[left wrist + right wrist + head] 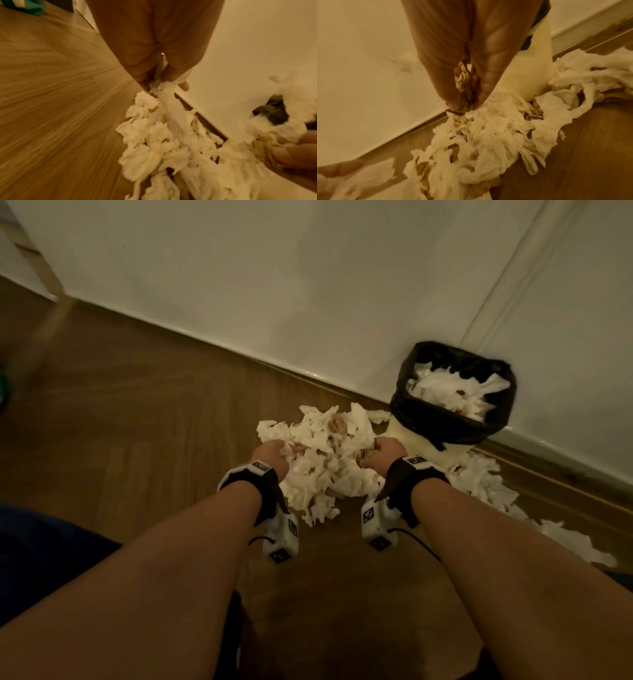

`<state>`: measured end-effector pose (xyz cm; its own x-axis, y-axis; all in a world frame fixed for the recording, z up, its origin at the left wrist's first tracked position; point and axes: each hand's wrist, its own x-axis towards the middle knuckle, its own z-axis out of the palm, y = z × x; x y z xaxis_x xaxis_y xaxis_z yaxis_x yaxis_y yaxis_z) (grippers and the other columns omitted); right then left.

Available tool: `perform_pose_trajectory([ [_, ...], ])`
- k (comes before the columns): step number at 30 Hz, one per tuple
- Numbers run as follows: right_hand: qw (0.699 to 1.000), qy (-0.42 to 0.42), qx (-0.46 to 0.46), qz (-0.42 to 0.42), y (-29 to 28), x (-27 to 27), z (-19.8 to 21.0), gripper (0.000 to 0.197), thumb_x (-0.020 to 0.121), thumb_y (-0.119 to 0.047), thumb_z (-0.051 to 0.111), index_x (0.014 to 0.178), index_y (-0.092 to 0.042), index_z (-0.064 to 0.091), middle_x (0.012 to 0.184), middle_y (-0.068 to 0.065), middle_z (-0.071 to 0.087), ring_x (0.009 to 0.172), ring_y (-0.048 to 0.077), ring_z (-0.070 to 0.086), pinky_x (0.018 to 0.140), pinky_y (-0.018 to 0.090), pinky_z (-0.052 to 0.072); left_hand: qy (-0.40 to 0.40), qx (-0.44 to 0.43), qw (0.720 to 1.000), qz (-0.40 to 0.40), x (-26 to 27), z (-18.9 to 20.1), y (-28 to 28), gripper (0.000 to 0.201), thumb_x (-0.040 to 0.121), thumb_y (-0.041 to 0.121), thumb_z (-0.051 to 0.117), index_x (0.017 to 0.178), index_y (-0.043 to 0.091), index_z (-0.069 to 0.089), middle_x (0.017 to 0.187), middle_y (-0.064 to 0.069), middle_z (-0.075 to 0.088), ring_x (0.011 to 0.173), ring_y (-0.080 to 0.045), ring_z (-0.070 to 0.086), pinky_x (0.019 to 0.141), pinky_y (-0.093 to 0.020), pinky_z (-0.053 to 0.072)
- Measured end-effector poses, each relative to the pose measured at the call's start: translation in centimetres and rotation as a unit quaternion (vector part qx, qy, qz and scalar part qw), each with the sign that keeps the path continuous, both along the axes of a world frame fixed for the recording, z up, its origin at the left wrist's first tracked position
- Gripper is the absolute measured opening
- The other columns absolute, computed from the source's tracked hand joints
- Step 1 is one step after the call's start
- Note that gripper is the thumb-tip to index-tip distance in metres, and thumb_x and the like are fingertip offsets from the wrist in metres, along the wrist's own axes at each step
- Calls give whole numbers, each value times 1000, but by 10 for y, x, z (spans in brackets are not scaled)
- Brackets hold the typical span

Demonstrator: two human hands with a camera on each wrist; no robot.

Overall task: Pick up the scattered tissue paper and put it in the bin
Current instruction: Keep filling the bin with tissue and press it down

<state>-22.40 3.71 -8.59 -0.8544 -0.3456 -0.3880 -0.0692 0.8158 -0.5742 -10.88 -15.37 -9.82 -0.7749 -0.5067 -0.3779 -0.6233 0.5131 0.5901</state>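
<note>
Now both hands hold one big clump of crumpled white tissue paper (325, 460) just beside the black-lined bin (454, 424): left hand (272, 455) and right hand (383, 453) each have a closed grip on it. Better squeeze it tight and lift high over the rim, since loose strands trail on the wooden floor (137, 422).

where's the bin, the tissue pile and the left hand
bin (442, 422): head view, on the black liner's front wall
tissue pile (325, 460): head view, middle of the white heap between the hands
left hand (270, 455): head view, back of the hand, fingers buried in tissue
</note>
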Motion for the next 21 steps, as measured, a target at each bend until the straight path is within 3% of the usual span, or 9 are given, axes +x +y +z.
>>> perform_pose_trajectory([
  [2,998,-10,-53,-40,12,7,17,34,77,-17,72,109,-8,66,105,9,67,91,22,59,75,27,44,42,34,998,20,3,17,4,38,92,0,40,125,11,56,136,-13,48,122,-31,48,97,-35,45],
  [5,991,-28,-105,-79,27,15,40,39,76,-21,75,112,-10,67,103,4,67,96,23,62,85,32,50,67,74,995,23,5,35,10,32,93,1,47,121,14,56,133,-14,51,117,-30,52,89,-34,49],
  [8,974,-32,-186,-126,43,25,68,29,79,-14,71,106,-4,67,101,10,67,94,26,62,89,38,50,65,73,995,0,5,55,20,39,91,-2,52,126,14,52,129,-15,52,113,-30,54,65,-24,51],
  [10,935,-77,-301,-170,51,33,89,8,86,-1,61,93,-1,64,94,16,64,84,25,58,86,37,49,85,73,994,-3,1,71,29,35,96,0,42,127,10,53,129,-18,52,114,-34,53,74,-33,52],
  [13,832,-198,-454,-248,63,40,121,26,94,1,41,72,-10,49,68,10,53,69,20,49,76,32,48,109,99,989,7,-3,98,46,36,101,10,31,129,2,53,133,-22,50,120,-39,48,97,-42,44],
  [15,796,-238,-491,-260,79,44,139,32,95,-7,34,64,-11,40,63,8,47,69,22,48,84,34,43,116,118,986,4,-7,113,60,37,100,13,38,130,-3,50,134,-24,49,123,-40,47,103,-47,41],
  [17,775,-257,-519,-255,92,51,154,27,91,-8,29,67,-9,42,75,10,48,81,28,52,93,39,38,121,121,985,-9,-11,126,71,42,92,10,52,132,-1,47,133,-23,50,122,-38,49,103,-45,42],
  [19,733,-271,-571,-254,102,56,167,22,86,-7,28,83,-6,50,104,12,57,101,33,52,100,41,35,130,96,986,-33,-15,137,82,57,86,9,60,139,6,39,139,-16,45,125,-33,47,103,-39,41],
  [21,703,-273,-607,-248,110,58,177,25,81,-7,30,93,-6,53,133,14,51,118,33,48,99,42,36,122,11,989,-83,-18,150,95,62,87,8,59,143,8,33,145,-14,37,131,-30,39,106,-34,35],
])
